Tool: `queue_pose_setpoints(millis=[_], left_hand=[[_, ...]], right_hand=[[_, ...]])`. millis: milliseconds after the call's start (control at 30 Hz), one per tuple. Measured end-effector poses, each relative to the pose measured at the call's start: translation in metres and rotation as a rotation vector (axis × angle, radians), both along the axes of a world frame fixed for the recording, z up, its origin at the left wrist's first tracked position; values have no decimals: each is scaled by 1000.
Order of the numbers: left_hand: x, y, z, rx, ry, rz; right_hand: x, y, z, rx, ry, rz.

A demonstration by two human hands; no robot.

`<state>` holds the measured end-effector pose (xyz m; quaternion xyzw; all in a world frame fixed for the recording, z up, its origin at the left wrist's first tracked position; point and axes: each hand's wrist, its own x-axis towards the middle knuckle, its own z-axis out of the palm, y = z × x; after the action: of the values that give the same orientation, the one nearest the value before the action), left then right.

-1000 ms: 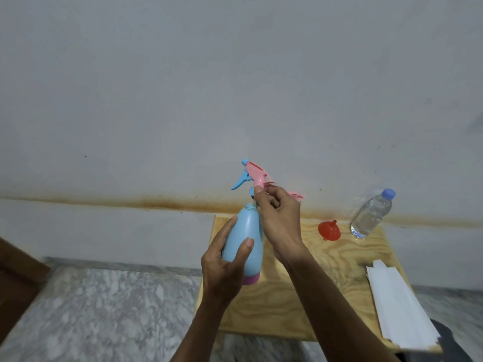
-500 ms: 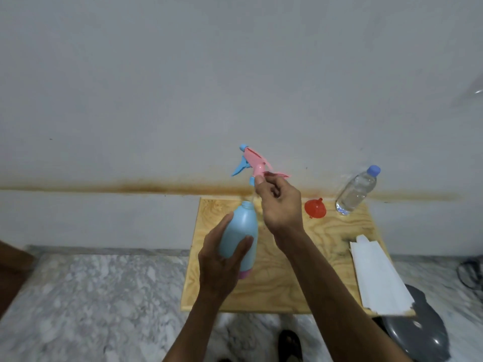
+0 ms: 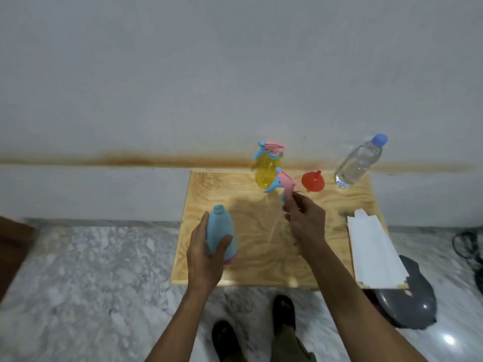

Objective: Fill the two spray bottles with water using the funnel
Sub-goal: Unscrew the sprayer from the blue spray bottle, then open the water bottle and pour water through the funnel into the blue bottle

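Spray head now off and clear of the neck, where half a second ago still just above it; blue bottle point(image 3: 220, 235) open for the funnel. At lower centre, left hand point(image 3: 205, 257) clenched round that bottle, long axis upright, mouth up. Farther, right hand point(image 3: 304, 222) pinching the pink spray head point(image 3: 283, 182), nozzle aimed upper left. Beyond, yellow bottle point(image 3: 266, 171), red funnel point(image 3: 312, 181), water bottle point(image 3: 358, 163) on the wooden table point(image 3: 214, 186).

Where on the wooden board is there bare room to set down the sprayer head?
Bare patches: the board's back-left corner, left of the yellow spray bottle, and the near middle between the blue bottle and the white paper. Crowded: the back edge, with yellow bottle, red funnel and water bottle.
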<state>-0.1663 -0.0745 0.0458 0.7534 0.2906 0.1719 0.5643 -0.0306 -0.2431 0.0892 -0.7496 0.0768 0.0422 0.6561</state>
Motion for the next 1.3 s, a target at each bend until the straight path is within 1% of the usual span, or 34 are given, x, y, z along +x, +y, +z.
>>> queue_pose_setpoints(millis=[67,133,267,400,433,500,567,700,800,967,1067,1167,1300], left_hand=[[5,-6,-5,-27,6,3],[10,-11,-14,-34,5,-15],[15,-19,-37,38,49,-16],[23,-34,-57,-11,75,-24],[24,-35,-56,-8,57,-31],[22,-36,-54,17,27,-43],[25,-38,-58,21,36,-43],[28,-44,-67,19,53,-42],[31,-47,-72,36,46,-44],[33,-54,-76,29,46,-53],[32,-55,-77,26,41,-56],[33,-54,-77,59,40,-74],[36,-56,-79,86,19,-89]], right_hand=[[-9,-4,-31,-114,56,34],[-13,-6,-58,-181,85,86],[-12,-10,-105,-300,137,197],[0,-14,-144,-342,162,273],[3,-13,-148,-350,153,276],[7,-12,-150,-363,128,268],[12,-12,-157,-387,111,272],[15,-14,-162,-406,145,254],[18,-12,-163,-436,127,227],[21,-12,-163,-470,182,228],[27,-15,-155,-482,201,184],[55,-21,-140,-513,134,61],[121,-36,-122,-587,35,-48]])
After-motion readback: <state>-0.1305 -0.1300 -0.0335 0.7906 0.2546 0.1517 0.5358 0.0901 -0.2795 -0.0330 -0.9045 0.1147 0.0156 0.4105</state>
